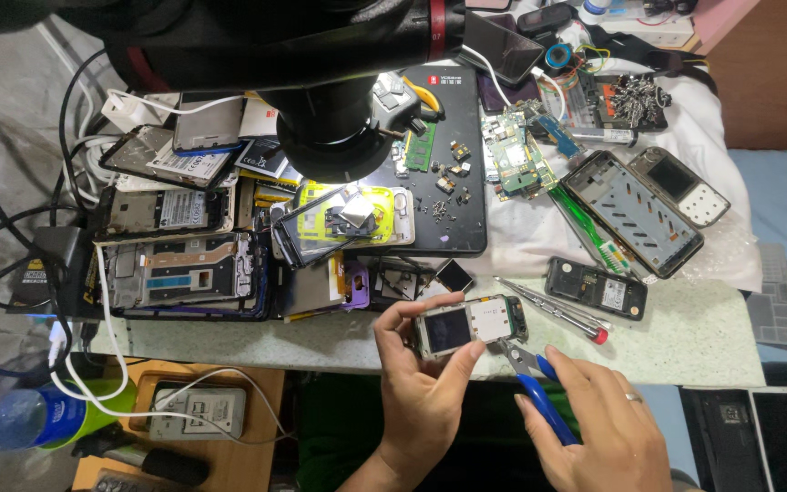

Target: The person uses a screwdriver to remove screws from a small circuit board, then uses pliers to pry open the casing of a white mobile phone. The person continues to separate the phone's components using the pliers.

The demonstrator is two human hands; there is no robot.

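- Holding a small stripped-down phone body with a dark screen and a bare white keypad panel (pixel 468 324), the left hand (pixel 421 383) has its thumb and fingertips clamped around the screen end, just above the bench's near edge.
- The phone looks gutted: no outer cover, metal frame showing, screen dark, green circuit board peeking out at its right end.
- The right hand (pixel 608 424) is clenched round the blue handles of a pair of small metal cutters (pixel 530 374), and the tips sit right at the phone's lower right corner, looks like touching.
- Just beside the phone, toward the bench's right side, lie two thin metal screwdrivers, one with a red cap (pixel 553 308), and a black phone back shell (pixel 596 288).
- Along the bench's left half sits a heap of opened phone frames and batteries (pixel 184 246).
- The black work mat (pixel 457 173) in the middle is scattered with tiny parts.
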